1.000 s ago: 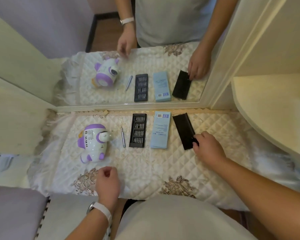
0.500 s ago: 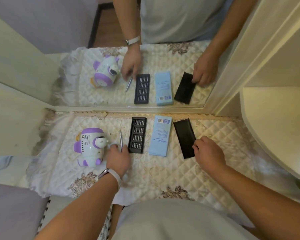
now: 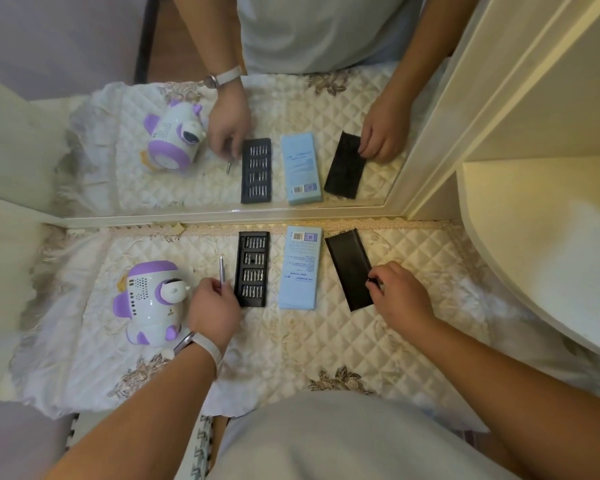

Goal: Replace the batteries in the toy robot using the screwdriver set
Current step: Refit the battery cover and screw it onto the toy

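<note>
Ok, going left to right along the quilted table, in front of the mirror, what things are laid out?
Toy robot → screwdriver → black bit tray → blue box → black cover.

Left of centre rests the white-and-purple toy robot point(image 3: 151, 301), speaker grille showing. Just right of it, the slim silver screwdriver point(image 3: 222, 268) points up-frame, its near end pinched in the left hand point(image 3: 212, 308). Next comes the black bit tray point(image 3: 252, 268), open, bits in rows. The black cover point(image 3: 349, 268) lies tilted at centre right.
</note>
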Motion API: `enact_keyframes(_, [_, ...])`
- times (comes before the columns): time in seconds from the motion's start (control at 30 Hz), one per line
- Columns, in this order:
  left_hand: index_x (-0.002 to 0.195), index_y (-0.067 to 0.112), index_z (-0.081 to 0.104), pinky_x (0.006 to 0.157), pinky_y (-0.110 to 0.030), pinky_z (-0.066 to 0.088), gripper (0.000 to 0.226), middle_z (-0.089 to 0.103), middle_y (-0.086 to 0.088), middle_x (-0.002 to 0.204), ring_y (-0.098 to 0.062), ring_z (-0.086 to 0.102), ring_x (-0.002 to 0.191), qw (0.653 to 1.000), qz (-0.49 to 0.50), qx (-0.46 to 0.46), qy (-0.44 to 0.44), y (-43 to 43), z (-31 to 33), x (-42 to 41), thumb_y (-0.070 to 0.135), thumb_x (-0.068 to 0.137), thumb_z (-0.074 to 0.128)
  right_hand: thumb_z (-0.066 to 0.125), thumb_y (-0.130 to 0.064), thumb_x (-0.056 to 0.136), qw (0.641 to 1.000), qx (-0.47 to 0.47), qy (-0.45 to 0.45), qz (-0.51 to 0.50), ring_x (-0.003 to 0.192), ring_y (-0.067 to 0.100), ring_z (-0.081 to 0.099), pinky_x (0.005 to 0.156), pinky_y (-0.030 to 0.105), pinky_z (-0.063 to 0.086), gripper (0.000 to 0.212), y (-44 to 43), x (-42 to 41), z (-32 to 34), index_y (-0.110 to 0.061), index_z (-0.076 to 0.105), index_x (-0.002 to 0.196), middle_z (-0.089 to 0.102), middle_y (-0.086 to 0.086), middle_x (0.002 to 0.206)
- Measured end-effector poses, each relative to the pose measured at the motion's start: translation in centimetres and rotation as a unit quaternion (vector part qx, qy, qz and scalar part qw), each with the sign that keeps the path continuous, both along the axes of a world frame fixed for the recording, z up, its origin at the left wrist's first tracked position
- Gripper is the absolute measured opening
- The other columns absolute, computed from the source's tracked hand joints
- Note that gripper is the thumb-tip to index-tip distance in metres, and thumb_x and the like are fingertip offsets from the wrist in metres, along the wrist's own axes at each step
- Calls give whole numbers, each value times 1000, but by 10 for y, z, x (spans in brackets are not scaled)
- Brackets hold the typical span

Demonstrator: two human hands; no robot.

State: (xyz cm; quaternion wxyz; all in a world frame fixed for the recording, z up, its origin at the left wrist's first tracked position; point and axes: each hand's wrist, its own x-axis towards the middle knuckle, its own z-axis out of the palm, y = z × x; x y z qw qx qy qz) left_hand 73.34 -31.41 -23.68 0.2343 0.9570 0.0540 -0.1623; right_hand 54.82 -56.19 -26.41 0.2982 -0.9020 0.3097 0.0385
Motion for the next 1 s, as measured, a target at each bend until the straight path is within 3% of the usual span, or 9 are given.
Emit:
enact_keyframes(0.27, [91,14,57,54,-23,34,12,58,7,73,-4,53,65,996,-29,-81,-38,-16,26,-30,23,99,55,63,-16,91,999,9,-33,0,89,24,58,68,29,45,18,1,-6,-2,-9,71,105,61,5,97])
enact_keyframes(0.53, [87,20,57,57,-24,37,12,61,6,75,-8,56,67,992,-46,-112,-34,-11,38,-40,23,98,57,62,-16,91,999,-12,-43,-3,83,22,57,63,27,39,14,3,-5,-4,-9,73,96,60,3,92])
enact_keyframes(0.73, [87,19,59,57,-27,38,12,62,3,75,-13,58,67,991,-54,-121,-27,-1,41,-48,24,98,57,59,-18,93,999,-3,-46,-2,85,20,56,64,27,40,21,4,-3,-6,-14,69,111,60,2,97])
enact_keyframes(1.0, [79,28,55,61,-30,43,18,64,3,75,-18,60,68,990,-50,-127,-29,4,45,-60,25,97,59,59,-13,92,998,-5,-62,16,76,18,55,60,27,42,16,1,-5,-8,-13,74,99,59,0,92])
